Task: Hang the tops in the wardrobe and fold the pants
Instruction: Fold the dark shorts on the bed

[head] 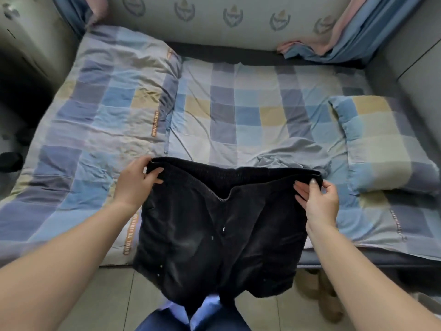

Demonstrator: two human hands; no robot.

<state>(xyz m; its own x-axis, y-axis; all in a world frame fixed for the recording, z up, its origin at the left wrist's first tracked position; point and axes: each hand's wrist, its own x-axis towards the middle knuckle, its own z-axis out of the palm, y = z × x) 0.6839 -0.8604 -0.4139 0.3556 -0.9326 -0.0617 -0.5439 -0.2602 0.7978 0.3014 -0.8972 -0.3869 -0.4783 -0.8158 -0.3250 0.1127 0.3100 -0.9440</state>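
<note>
Both hands, left hand (136,182) at 9 o'clock, right hand (318,201) at 3 o'clock, are gripping black pants (214,235) waistband corners over the bed (238,111).

A bedroom in a home: a bed (238,103) fills the room, spread with a checked sheet in blue, grey and pale yellow, a matching folded quilt (100,111) on one side and a matching pillow (381,144) on the other. A padded headboard panel (214,22) printed with crests runs along the far wall, with blue and pink curtains (353,32) hanging at the corners. Pale floor tiles (114,295) meet the bed's near edge, where a pair of slippers (327,292) lies partly tucked beneath the frame.
</note>
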